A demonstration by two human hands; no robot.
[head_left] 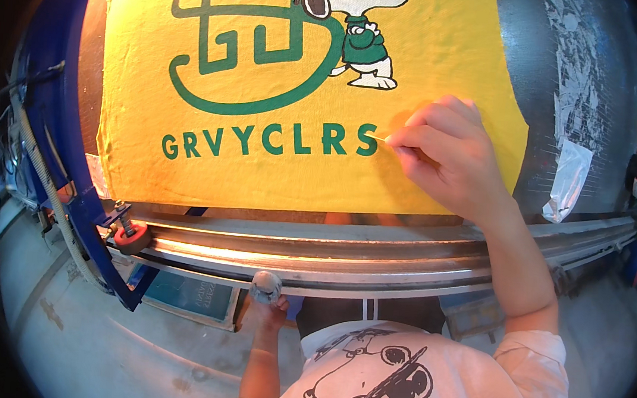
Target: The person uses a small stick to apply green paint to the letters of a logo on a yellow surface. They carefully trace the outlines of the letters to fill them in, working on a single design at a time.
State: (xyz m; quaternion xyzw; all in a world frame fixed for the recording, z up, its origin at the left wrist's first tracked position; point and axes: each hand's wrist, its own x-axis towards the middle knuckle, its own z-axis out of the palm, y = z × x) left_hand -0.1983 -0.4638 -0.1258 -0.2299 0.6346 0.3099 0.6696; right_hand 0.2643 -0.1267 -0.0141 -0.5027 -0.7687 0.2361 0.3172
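Observation:
A yellow fabric panel [260,183] lies flat on the printing table, bearing a green monogram, a cartoon dog and a row of green letters. Over its right part, my right hand [449,153] is closed in a pinch on a thin pale pick [380,138]. The pick's tip is at the last green letter; whether it touches the cloth I cannot tell. Down by the near rail, my left hand [274,314] is closed round the lower part of a small grey, round-topped object [266,288]. What that object is does not show clearly.
A metal rail [313,262] runs along the table's near side. At the left stands a blue machine frame [61,141] with a red roller [132,237] and a hose. A strip of clear film [568,177] hangs at the right. Below the rail is a framed teal screen [191,294].

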